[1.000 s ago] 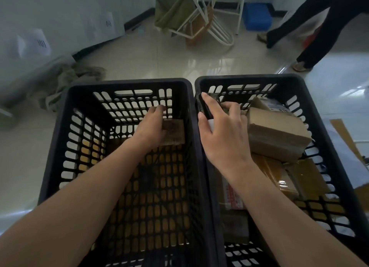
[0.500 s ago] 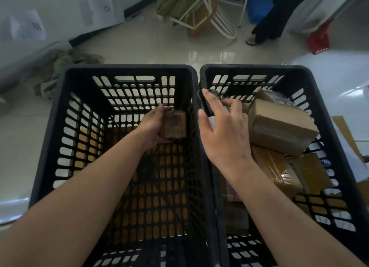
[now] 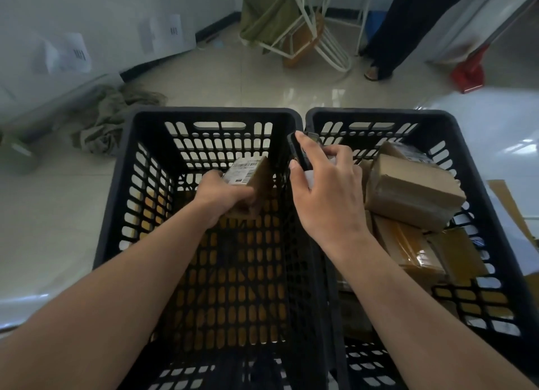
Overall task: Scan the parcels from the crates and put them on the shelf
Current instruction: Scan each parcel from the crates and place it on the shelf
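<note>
From the head camera, the left hand (image 3: 224,195) is gripping a small box (image 3: 250,185), label up, inside the left crate (image 3: 122,185). The right hand (image 3: 326,197) is curling its fingers round a scanner (image 3: 297,153) just beside it. More boxes (image 3: 411,191) are lying in the right crate (image 3: 478,167).
</note>
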A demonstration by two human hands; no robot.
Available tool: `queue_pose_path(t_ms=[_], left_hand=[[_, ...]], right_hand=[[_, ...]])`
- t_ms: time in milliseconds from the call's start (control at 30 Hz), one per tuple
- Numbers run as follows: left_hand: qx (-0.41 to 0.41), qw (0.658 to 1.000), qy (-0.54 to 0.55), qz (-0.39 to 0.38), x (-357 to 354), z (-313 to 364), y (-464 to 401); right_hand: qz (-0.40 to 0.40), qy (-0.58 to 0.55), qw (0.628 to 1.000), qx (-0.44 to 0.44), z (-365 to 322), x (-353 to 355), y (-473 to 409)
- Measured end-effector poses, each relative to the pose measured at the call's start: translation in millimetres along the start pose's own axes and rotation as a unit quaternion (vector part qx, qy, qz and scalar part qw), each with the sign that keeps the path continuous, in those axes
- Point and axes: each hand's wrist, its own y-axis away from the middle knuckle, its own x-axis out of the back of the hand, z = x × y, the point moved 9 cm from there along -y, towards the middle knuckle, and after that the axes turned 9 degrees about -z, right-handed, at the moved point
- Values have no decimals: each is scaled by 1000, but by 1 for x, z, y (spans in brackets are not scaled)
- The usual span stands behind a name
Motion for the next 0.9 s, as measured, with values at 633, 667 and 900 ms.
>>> queue_pose_path(t_ms=[633,667,900], left_hand=[[-212,974,-59,-57,65,55,109],[-214,974,-26,-75,67,58,115],[-262,956,79,-104,80,85,161]], right_hand=[[-37,-117,992,-21,-53,12,43],[-36,-122,992,-19,-57,15,46],[-8,-122,992,38,-83,51,59]])
